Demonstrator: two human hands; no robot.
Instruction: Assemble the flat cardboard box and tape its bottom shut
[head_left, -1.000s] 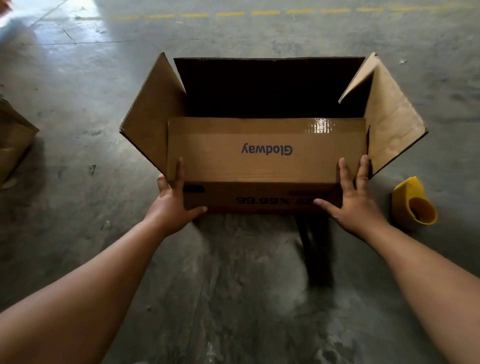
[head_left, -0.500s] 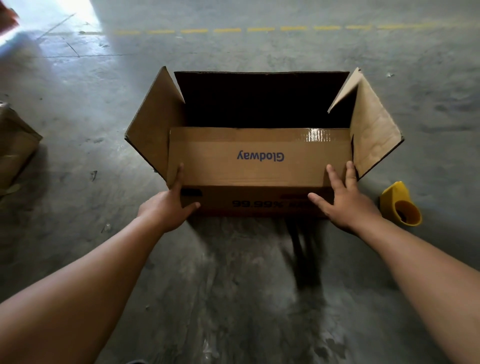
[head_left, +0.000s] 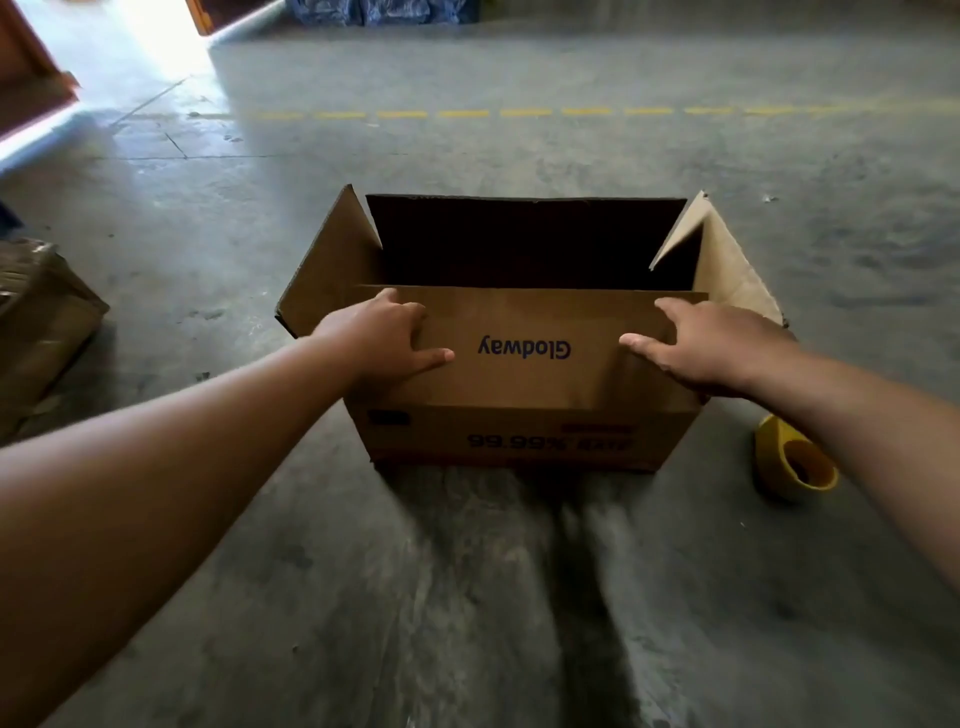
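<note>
On a worn, streaked grey concrete floor (head_left: 467, 597), a person's two bare forearms reach forward to an opened brown corrugated cardboard box (head_left: 524, 415) that stands upright in the middle of the scene, its printed lettering upside down to the viewer. The left hand (head_left: 384, 338) and right hand (head_left: 701, 345) sit well apart on the near long flap (head_left: 519, 332), fingers hooked over its top edge and thumbs pressed against its face, so both are clamped on that flap. The board looks thin, matte and creased, stiff along its folds but easily bent. If the pull is uneven, the flap could likely crease off its score line or tear at a corner, and the light box may well slide on the smooth floor. The two end flaps (head_left: 332, 280) splay outward and could spring into the way. Just right of the box a yellow roll of tape (head_left: 795, 460) lies near the right forearm, where a sweep of the arm might knock it away. Farther off, a dashed yellow floor line (head_left: 519, 112) crosses the floor, and a second brown carton (head_left: 41, 317) sits at the left edge.
</note>
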